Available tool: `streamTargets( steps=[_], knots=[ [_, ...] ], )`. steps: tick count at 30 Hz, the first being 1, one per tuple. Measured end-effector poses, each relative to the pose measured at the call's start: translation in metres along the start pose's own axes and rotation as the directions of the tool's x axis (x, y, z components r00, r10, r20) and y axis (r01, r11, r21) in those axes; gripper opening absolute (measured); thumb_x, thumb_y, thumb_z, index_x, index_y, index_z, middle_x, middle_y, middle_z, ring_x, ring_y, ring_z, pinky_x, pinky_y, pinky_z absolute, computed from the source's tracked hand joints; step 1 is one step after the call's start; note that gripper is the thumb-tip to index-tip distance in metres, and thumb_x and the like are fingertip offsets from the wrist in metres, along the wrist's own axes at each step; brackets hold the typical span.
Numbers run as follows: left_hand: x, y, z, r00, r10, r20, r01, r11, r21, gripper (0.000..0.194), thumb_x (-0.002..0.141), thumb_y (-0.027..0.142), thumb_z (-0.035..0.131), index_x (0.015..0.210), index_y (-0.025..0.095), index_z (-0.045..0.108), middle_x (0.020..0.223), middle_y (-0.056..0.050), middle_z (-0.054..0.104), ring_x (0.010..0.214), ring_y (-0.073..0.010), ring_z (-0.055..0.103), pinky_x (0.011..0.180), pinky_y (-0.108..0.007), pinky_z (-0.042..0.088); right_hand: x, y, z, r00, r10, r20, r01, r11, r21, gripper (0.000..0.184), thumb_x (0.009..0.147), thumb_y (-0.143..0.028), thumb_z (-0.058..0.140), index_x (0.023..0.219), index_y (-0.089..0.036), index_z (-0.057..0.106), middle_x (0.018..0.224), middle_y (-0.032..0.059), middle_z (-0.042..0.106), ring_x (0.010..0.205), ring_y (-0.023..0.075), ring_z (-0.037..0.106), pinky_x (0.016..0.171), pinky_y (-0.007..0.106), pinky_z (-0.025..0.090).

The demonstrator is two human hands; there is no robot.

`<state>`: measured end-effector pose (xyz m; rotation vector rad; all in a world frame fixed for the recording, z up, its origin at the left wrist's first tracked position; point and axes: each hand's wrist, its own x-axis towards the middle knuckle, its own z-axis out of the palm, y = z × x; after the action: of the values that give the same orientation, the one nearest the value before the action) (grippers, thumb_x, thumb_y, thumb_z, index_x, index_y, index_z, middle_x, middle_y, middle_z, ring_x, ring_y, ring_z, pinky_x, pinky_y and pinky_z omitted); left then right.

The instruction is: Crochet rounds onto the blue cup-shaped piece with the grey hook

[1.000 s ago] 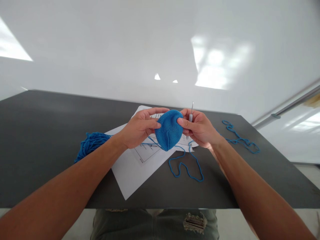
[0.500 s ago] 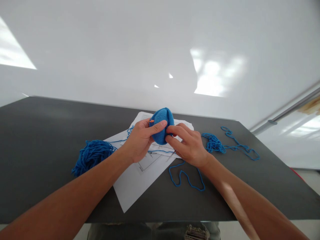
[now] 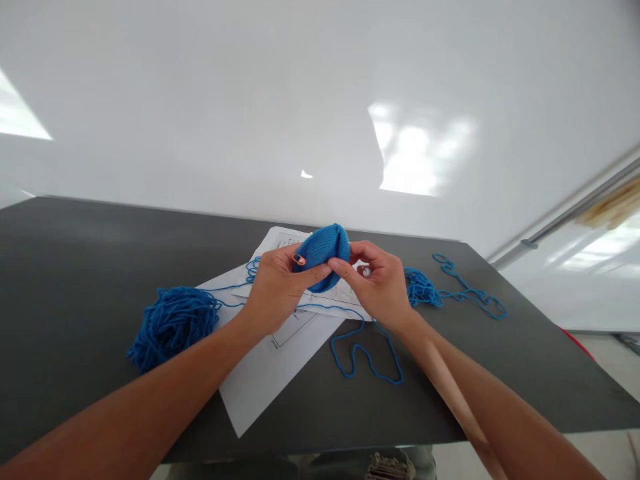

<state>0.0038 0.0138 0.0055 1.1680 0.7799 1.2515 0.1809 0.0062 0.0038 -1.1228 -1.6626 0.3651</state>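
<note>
A blue crocheted piece (image 3: 320, 248), folded with a crease along its right side, is held up between both hands above the papers. My left hand (image 3: 277, 287) grips its left side, thumb pressed across the front. From the right, my right hand (image 3: 381, 283) pinches the folded edge, its thumb tip meeting the left thumb. An orange stitch marker (image 3: 299, 259) hangs on the piece beside my left fingers. A small whitish rounded thing (image 3: 367, 271) shows within the curl of my right fingers; I cannot tell what it is.
Printed papers (image 3: 280, 380) lie under the hands on the dark table (image 3: 90, 267). A blue yarn bundle (image 3: 175, 323) is at left, a smaller yarn tangle (image 3: 423, 288) at right. Loose yarn (image 3: 370, 353) loops near the front. A white wall (image 3: 225, 120) stands behind.
The crocheted piece has turned, showing more of its crease and the stitch marker. My right thumb has moved onto the front edge. The thin metal tool below my right hand no longer shows there.
</note>
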Motion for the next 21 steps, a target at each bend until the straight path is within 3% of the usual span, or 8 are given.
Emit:
streamTargets(
  steps=[5,13,16,21],
  knots=[
    [0.001,-0.001,-0.004,0.998,-0.049,0.048,0.046,0.997,0.068,0.028,0.065,0.03,0.095,0.083,0.014,0.08,0.073,0.0,0.067,0.069,-0.0131,0.055,0.069,-0.028,0.047,-0.002,0.0,-0.006,0.998,-0.014,0.068,0.017,0.999,-0.037,0.019,0.094,-0.027,0.065,0.078,-0.017,0.072,0.068,-0.0016,0.06,0.064,0.0103,0.05,0.064,0.026,0.041],
    [0.0,0.001,-0.005,0.999,-0.005,0.053,0.0,0.996,0.084,0.038,0.067,0.025,0.092,0.099,0.015,0.075,0.087,-0.004,0.074,0.078,-0.017,0.064,0.072,-0.03,0.054,0.0,-0.006,-0.015,0.964,-0.021,0.266,0.037,0.998,-0.055,0.035,0.097,-0.027,0.055,0.064,-0.016,0.053,0.064,-0.0035,0.041,0.063,0.0083,0.036,0.061,0.024,0.032],
    [-0.001,0.002,-0.004,0.999,0.041,0.035,-0.044,0.996,0.076,0.047,0.067,0.019,0.089,0.11,0.016,0.071,0.089,-0.003,0.075,0.082,-0.0176,0.067,0.074,-0.029,0.055,0.001,-0.009,-0.019,0.925,0.028,0.379,-0.021,1.0,-0.023,0.035,0.097,-0.028,0.055,0.064,-0.017,0.051,0.063,-0.0042,0.037,0.062,0.0082,0.033,0.058,0.025,0.028],
    [-0.005,0.004,-0.002,0.997,0.073,0.002,-0.073,0.996,0.058,0.064,0.068,0.009,0.081,0.129,0.021,0.067,0.087,0.0,0.072,0.076,-0.0153,0.068,0.064,-0.024,0.053,0.002,-0.011,-0.025,0.818,0.169,0.55,-0.25,0.965,0.077,0.036,0.097,-0.035,0.056,0.067,-0.016,0.056,0.061,-0.0041,0.043,0.058,0.008,0.036,0.054,0.023,0.031]
  ],
)
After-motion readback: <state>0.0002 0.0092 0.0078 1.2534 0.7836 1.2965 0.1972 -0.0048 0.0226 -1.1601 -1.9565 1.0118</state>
